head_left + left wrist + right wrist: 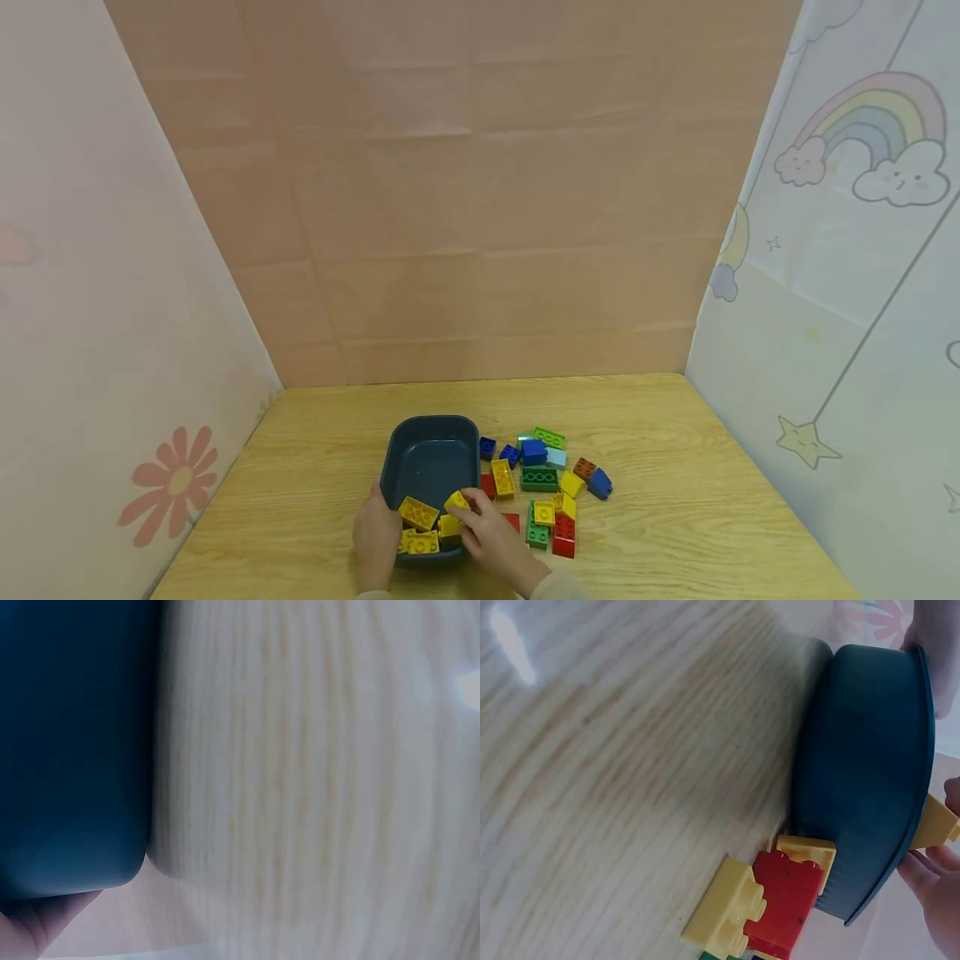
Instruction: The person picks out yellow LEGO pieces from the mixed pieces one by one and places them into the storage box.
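Wood-grain surface (322,450), dark blue tray (435,467) standing on it, long side running away from the person. We note the left hand (377,537) at the tray's left rim, near its close end; we take this hold to be for steadiness, so that the tray does not slide while the other hand works over it. Inside, the yellow bricks (417,513) lie bunched at the near end, the far end bare; we see no other colour in there, though the right hand hides a part. Loose bricks lie spread beyond the right wall, among them a dark green brick (540,479), a blue brick (534,452) and a red brick (564,546), a placing that we judge handy for the right arm. Now the grip: right hand (493,537) reaches in across the right rim, thumb and fingers narrowed on a yellow brick (457,500), which sits above the near-end bunch; we cannot tell whether it touches those below. Left grip: closed on the rim, by our reading of the head view; the left wrist view gives us only some fingers at the tray's edge, so how firmly they press is unclear.
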Demonstrator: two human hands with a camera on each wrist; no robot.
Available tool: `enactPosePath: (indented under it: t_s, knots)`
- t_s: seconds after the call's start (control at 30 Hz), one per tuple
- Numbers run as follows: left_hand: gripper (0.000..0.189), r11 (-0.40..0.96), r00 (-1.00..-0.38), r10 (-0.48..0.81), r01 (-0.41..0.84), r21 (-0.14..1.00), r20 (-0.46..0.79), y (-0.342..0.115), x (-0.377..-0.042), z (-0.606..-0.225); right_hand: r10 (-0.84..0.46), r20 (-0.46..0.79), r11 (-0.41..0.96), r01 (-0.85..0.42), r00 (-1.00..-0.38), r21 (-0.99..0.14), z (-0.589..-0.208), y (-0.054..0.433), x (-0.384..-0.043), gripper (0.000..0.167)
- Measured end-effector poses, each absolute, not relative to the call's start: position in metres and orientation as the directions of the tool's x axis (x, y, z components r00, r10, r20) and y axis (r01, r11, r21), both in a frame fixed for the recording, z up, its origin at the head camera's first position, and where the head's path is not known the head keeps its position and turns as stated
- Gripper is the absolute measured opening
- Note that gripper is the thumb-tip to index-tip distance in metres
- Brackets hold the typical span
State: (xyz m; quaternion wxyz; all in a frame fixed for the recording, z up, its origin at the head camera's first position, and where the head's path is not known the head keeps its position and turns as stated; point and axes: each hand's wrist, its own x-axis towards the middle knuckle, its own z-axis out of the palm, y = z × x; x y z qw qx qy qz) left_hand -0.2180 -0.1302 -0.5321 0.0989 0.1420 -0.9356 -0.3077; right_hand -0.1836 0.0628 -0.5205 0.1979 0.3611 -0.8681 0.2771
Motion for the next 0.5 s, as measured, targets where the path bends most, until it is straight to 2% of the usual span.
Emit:
enactPosePath:
  t_s: [0.23, 0.33, 0.5]
  knots:
    - [0.047, 0.770, -0.938, -0.335, -0.218, 0.600, 0.089, -0.1305, -0.2202, -0.5323, -0.598, 0.500, 0.626, -0.755, -0.626, -0.196, -0.5219, 0.0595, -0.1824, 0.021]
    - [0.048, 0.769, -0.938, -0.335, -0.218, 0.600, 0.088, -0.1302, -0.2196, -0.5317, -0.638, 0.448, 0.643, -0.753, -0.626, -0.136, -0.5231, 0.0583, -0.1823, 0.023]
    - [0.047, 0.770, -0.940, -0.330, -0.219, 0.599, 0.080, -0.1302, -0.2190, -0.5318, -0.673, 0.376, 0.655, -0.750, -0.637, -0.097, -0.5253, 0.0577, -0.1824, 0.029]
